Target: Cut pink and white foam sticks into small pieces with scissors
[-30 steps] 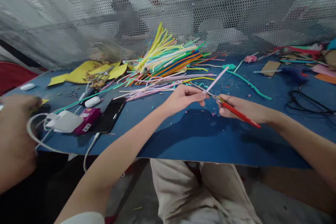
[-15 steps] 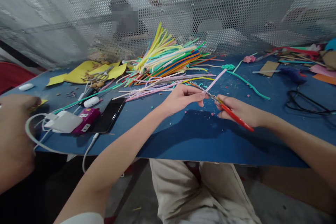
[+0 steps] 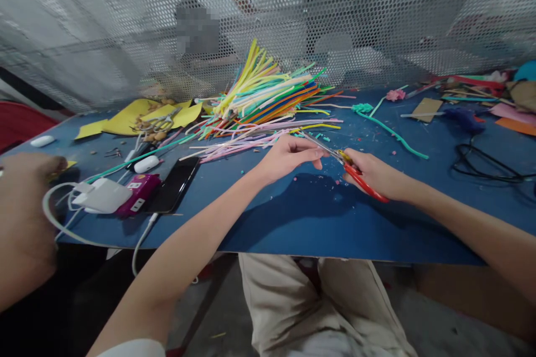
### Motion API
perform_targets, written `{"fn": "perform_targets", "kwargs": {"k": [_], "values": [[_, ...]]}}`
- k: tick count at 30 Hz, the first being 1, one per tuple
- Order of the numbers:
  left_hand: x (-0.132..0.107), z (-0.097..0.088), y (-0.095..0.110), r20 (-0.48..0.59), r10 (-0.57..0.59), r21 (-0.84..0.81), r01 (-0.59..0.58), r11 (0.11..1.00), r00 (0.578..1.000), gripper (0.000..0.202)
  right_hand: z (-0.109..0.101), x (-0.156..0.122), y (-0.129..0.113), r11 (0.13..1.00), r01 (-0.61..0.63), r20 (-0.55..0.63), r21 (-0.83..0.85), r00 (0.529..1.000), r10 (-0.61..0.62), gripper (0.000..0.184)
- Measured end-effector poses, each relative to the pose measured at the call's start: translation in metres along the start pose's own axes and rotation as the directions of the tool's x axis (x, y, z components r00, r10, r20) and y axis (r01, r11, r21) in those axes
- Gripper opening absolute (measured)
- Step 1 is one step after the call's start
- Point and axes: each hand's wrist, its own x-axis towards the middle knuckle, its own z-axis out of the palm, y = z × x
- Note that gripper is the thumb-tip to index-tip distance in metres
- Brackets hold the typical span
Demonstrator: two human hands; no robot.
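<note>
Landmark = pile of coloured pipe cleaners [image 3: 268, 95] on the blue table [image 3: 318, 223].

- Left hand [image 3: 288, 157]: just in front of the pile, on its near-right side. Thumb and fingertips pressed together, right at the scissor blades. Can't tell what's pinched, too small.
- Right hand [image 3: 372, 175]: front-right of the pile, just past the left hand. Fingers wrapped around the red handles of the scissors [image 3: 349, 170], firm hold.
- Scissors: blades point back toward the pile's near-right edge and cross just above the left fingertips. Blades look nearly closed, slightly blurred. Held clear of the table.
- Both hands are above the table, shadow under them.

Rest, all relative to the pile:
- Teal pipe cleaner [image 3: 389, 131]: right of it, lying flat, apart from the hands.
- Black cable [image 3: 481, 164]: far right.
- Yellow paper [image 3: 129, 114]: left, with a second pair of scissors [image 3: 161, 121] on top.
- Phone [image 3: 176, 181], magenta box [image 3: 140, 189], white charger [image 3: 103, 195]: front-left, side by side, touching.
- Another person's hand [image 3: 23, 223]: far front-left, at the table edge by the charger lead.
- Perforated mesh screen [image 3: 377, 11]: directly behind.
</note>
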Motion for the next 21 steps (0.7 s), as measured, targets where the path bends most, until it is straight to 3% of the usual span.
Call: {"fn": "perform_targets", "kwargs": {"k": [5,8,10,13,15,17,21], "values": [[0.006,-0.011,-0.002,-0.178,0.038,0.033,-0.033,0.999,0.983,0.035,0.001,0.006,0.008,0.994,0.016,-0.109,0.105,0.994,-0.005,0.016],[0.012,-0.029,-0.006,-0.321,0.146,0.2,-0.083,0.976,0.936,0.036,-0.002,0.009,0.011,0.989,0.009,-0.181,0.15,0.983,0.018,0.018],[0.015,-0.043,-0.01,-0.36,0.224,0.37,-0.082,0.925,0.906,0.033,-0.005,0.01,0.013,0.986,-0.002,-0.201,0.168,0.979,0.036,0.019],[0.016,-0.061,-0.019,-0.333,0.296,0.658,-0.004,0.753,0.895,0.025,-0.007,0.012,0.017,0.988,-0.005,-0.228,0.152,0.973,0.04,0.02],[0.016,-0.071,-0.026,-0.301,0.268,0.811,0.098,0.576,0.915,0.022,-0.006,0.013,0.018,0.991,-0.003,-0.246,0.133,0.969,0.036,0.02],[0.016,-0.078,-0.033,-0.251,0.231,0.887,0.127,0.445,0.94,0.022,-0.006,0.013,0.017,0.992,-0.008,-0.245,0.124,0.969,0.038,0.021],[0.018,-0.086,-0.044,-0.122,0.103,0.924,0.075,0.375,0.987,0.017,-0.005,0.013,0.013,0.99,-0.017,-0.21,0.138,0.977,0.046,0.021]]}}
